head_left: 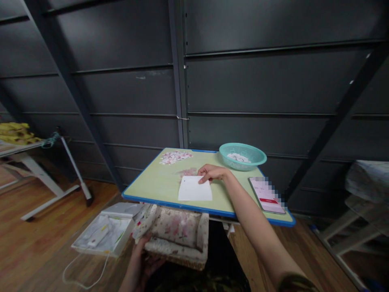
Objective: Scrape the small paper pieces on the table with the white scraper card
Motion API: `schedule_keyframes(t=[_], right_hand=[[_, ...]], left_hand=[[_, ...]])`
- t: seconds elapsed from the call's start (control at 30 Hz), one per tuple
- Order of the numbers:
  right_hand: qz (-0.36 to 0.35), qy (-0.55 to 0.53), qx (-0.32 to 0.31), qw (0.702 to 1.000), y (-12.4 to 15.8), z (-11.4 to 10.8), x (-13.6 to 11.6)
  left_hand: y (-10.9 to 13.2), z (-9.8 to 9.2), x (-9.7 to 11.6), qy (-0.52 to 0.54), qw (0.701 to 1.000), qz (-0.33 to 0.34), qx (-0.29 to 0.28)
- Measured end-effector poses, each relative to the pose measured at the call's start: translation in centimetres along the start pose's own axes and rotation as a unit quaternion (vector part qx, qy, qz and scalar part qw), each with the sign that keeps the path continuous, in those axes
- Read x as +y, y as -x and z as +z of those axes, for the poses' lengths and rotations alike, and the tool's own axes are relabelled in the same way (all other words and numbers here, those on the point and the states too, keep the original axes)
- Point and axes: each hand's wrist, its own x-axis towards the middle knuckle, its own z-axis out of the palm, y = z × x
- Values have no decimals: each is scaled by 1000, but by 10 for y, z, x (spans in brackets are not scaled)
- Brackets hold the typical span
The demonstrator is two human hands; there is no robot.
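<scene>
My right hand (212,173) pinches the upper right edge of a white card (194,190), which has a small dark dot near its top left corner. The card is over the front part of a pale green tabletop (148,182) with a blue rim. Below the table's front edge, my left hand (146,253) grips the left side of a stained, whitish open box (176,247), tilted over my lap. Reddish smudges mark its inside. Part of my left hand's fingers is hidden under the box.
Small white and reddish pieces (174,157) lie in a pile at the table's back left. A turquoise basket (258,156) holding white pieces stands at the back right, near a phone (267,196). On the floor at left is a white box (82,243) with a cord. A dark panelled wall (136,89) rises behind.
</scene>
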Motion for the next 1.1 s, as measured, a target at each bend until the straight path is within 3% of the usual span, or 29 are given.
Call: schedule_keyframes(t=[0.1, 0.17, 0.33, 0.43, 0.57, 0.67, 1.1], right_hand=[[-20, -14, -43, 999, -6, 15, -7], [-46, -32, -17, 998, -7, 17, -9], [-86, -96, 209, 969, -2, -3, -3], [-62, -100, 272, 955, 0, -16, 5], [-35, -39, 268, 962, 0, -22, 13], [-34, -12, 221, 975, 0, -20, 13], [-15, -41, 183, 982, 8, -21, 9]], left_hand=[[-1, -1, 2, 1, 1000, 1, -6], [-1, -2, 2, 3, 1000, 0, -7], [-3, -4, 1, -3, 1000, -2, -15], [-4, -4, 2, -6, 1000, 1, -24], [-4, -3, 3, -5, 1000, -5, -16], [-4, -2, 3, -7, 1000, 1, -18], [-2, -3, 3, -1, 1000, 3, -21]])
